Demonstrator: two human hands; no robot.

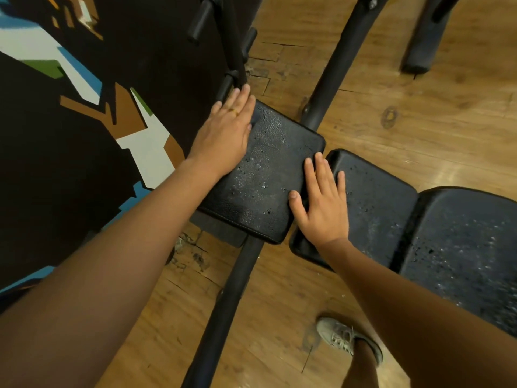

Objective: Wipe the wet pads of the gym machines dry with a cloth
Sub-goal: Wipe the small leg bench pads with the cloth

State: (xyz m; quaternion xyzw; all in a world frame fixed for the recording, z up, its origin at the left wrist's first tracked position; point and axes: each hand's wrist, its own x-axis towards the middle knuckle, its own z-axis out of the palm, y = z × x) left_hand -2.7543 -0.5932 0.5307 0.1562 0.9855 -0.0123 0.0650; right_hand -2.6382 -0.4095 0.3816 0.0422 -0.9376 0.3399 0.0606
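Left hand (pixel 226 127) and right hand (pixel 321 203) lie flat, released, at opposite edges of wet pad (pixel 265 169); no cloth seen. Advise wiping between them, overlapping strokes.

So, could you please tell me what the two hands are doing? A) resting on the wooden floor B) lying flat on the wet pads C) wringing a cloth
B: the left hand lies flat on the square pad, the right hand flat across its edge and the next pad, fingers straight, with no cloth in view.

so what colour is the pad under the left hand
Black pad, grained, speckled with water drops, clearest in the head view.
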